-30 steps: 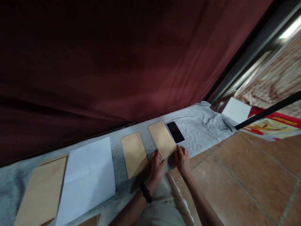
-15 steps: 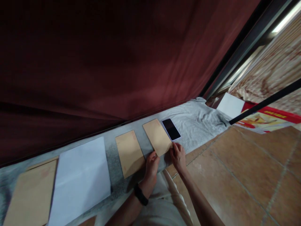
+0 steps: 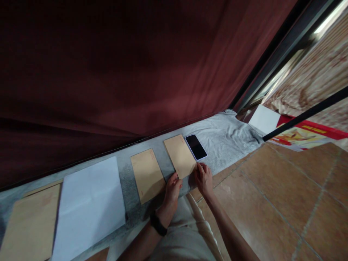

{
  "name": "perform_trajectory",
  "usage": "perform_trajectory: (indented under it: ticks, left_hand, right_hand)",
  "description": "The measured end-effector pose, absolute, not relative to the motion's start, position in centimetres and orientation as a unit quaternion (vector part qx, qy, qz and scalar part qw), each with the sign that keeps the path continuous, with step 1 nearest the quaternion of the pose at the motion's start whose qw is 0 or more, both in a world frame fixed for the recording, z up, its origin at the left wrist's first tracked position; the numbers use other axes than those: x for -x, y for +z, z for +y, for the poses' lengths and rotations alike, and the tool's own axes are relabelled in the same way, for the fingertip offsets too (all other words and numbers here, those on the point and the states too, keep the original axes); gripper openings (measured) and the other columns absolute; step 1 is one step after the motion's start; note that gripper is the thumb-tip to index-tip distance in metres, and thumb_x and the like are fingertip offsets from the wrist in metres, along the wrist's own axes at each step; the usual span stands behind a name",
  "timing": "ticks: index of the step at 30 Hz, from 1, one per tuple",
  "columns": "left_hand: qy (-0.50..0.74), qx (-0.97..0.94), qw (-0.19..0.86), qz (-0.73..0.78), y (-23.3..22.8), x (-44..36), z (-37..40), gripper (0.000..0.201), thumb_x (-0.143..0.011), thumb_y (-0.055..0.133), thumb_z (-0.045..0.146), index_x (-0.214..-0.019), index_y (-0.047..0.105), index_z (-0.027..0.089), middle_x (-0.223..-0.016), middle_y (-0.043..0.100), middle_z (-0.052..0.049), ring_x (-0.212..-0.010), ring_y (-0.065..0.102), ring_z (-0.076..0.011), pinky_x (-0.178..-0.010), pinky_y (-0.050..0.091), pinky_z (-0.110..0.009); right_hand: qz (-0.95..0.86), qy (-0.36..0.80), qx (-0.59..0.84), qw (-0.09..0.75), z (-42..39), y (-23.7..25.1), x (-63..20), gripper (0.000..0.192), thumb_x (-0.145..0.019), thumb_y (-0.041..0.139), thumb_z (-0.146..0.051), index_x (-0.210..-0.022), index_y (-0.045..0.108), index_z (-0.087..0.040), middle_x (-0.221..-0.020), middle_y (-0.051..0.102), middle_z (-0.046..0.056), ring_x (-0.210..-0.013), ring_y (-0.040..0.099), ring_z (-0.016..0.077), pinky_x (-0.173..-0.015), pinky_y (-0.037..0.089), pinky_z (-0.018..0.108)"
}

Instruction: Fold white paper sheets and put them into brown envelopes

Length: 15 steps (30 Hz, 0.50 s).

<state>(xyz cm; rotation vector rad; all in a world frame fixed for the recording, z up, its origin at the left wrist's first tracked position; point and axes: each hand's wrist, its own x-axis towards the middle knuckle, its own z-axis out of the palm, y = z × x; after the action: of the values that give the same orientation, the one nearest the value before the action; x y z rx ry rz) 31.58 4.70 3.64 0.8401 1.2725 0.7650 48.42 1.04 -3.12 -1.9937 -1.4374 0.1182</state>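
A tan paper envelope with small red print lies on the grey cloth. My left hand, with a dark band at the wrist, pinches its near left corner. At the near right corner, my right hand has its fingers closed on the same envelope. Just right of it rests a phone with a dark screen and pale edge. Another tan envelope lies flat to the left, close to my left hand but apart from it.
White paper and larger tan envelopes lie at the left of the cloth-covered ledge. A dark red curtain hangs behind. Right are a black pole, a red printed box and the tiled floor.
The whole view has shifted slightly, so everything sits a little further left and up. Both hands keep their places at the envelope's near corners; the envelope shows no clear movement on the cloth.
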Motion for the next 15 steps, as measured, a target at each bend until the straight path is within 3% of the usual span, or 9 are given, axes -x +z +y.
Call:
perform_trajectory:
  ticks: [7, 15]
  left_hand:
    - [0.347, -0.359, 0.659, 0.562, 3.4, -31.8, 4.0, 0.031, -0.067, 0.067, 0.030, -0.095, 0.071, 0.019, -0.084, 0.069, -0.002, -0.080, 0.062, -0.0172, -0.066, 0.049, -0.025]
    - [0.347, -0.362, 0.658, 0.562, 2.5, -31.6, 3.8, 0.032, -0.068, 0.063, 0.027, -0.098, 0.071, 0.018, -0.095, 0.071, -0.004, -0.083, 0.062, -0.0169, -0.073, 0.050, -0.027]
  right_hand:
    - [-0.558, 0.052, 0.757, 0.336, 1.1, -3.3, -48.7, 0.044, -0.097, 0.046, -0.023, -0.140, 0.056, -0.023, -0.122, 0.060, 0.013, -0.110, 0.056, 0.0286, -0.094, 0.050, 0.049]
    - [-0.569, 0.051, 0.750, 0.333, 1.1, -3.4, -48.9, 0.045, -0.096, 0.047, -0.023, -0.140, 0.055, -0.022, -0.122, 0.060, 0.014, -0.112, 0.056, 0.0291, -0.095, 0.049, 0.050]
